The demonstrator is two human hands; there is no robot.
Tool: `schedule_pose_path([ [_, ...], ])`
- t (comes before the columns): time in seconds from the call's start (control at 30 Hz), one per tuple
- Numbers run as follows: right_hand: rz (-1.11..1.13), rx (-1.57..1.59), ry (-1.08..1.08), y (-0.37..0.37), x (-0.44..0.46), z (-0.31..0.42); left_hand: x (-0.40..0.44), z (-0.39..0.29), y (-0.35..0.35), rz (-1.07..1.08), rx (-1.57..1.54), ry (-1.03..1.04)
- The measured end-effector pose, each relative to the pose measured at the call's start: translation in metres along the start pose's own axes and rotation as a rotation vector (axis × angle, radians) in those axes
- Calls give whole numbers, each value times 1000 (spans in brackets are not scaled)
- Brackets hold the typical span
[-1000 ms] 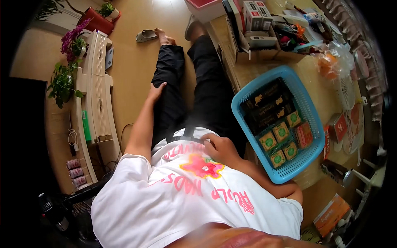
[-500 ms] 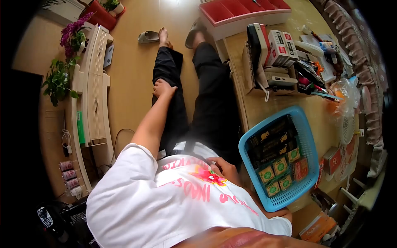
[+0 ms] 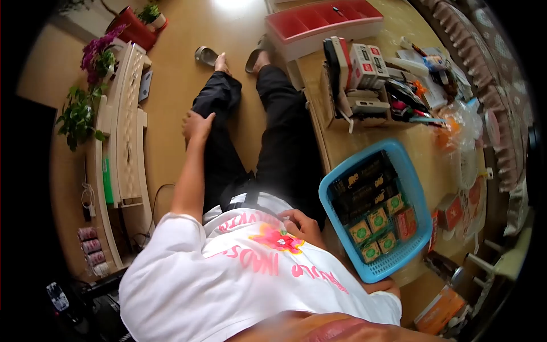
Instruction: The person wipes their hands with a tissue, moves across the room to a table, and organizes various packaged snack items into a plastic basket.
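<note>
My left hand (image 3: 198,126) rests on the black trousers (image 3: 219,165) at my left knee, thumb apart from the fingers and nothing in it. At my waist, my right hand (image 3: 305,227) lies against the white printed shirt (image 3: 239,268). Its fingers are loosely bent and apart, and no held object shows. Part of the right forearm is hidden by the blue plastic basket (image 3: 424,211) on the table beside me. Inside the basket are black packets (image 3: 364,188), several small green-and-tan packs (image 3: 377,219) and a red pack (image 3: 405,222).
On the wooden table (image 3: 336,149) stand a red-topped divided box (image 3: 325,25) and a crowded organizer (image 3: 336,114) with white boxes (image 3: 367,65). A cream cabinet (image 3: 130,125) with potted plants (image 3: 77,117) lines the left. Slippers (image 3: 205,56) are on the floor.
My left hand and knee have shifted left in view, and my feet are slightly lower. The table and basket appear further left as the view turns. My right hand stays at the waist.
</note>
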State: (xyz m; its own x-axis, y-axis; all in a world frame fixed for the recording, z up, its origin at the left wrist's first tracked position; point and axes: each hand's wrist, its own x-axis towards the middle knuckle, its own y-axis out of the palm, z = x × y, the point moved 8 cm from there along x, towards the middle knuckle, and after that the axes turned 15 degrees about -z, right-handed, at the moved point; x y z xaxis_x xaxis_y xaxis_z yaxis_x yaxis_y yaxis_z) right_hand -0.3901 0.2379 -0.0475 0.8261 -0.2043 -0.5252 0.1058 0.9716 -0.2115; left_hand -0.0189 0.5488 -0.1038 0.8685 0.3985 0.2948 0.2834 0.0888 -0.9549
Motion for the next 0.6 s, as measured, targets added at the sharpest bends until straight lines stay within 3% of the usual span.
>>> schedule_pose_path([
  [0.13, -11, -31, -101, 4, 1, 7, 9, 27, -38, -45, -52, -40],
  [0.27, -77, -47, -276, 10, 0, 15, -2, 17, -106, -163, -88, 85],
  [0.4, -112, -73, -380, 13, 3, 13, -44, -29, -159, -276, -138, 284],
  [0.53, -170, -85, -476, 12, 3, 13, -92, -75, -169, -295, -295, 541],
  [0.6, -262, -84, -543, 7, 4, 11, -124, -74, -185, -203, -599, 678],
])
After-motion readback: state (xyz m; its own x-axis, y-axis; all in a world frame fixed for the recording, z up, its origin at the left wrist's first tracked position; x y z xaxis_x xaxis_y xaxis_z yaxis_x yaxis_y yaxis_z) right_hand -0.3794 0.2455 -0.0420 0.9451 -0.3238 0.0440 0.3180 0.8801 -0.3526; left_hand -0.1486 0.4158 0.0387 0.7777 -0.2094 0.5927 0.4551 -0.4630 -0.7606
